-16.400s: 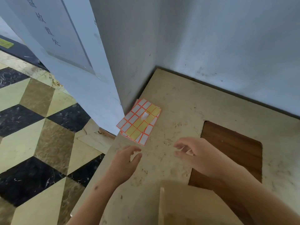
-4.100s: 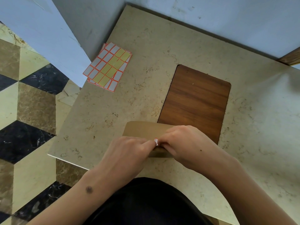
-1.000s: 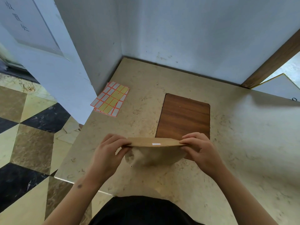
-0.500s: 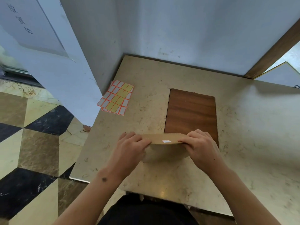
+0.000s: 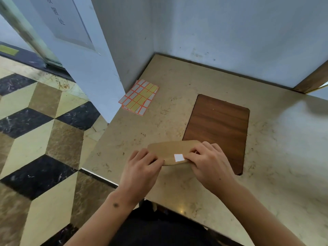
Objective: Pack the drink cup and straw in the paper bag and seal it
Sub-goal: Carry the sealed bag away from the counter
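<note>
While the stone table (image 5: 204,86) bears it near the front edge, the paper bag (image 5: 170,150) now shows its folded top turned toward us, white sticker (image 5: 179,157) visible, so sealing looks done; left hand (image 5: 140,172) and right hand (image 5: 211,166) pinch its ends.

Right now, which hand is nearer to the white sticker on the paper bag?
Right. The right hand touches the white sticker's edge; the left hand grips the paper bag further left.
</note>
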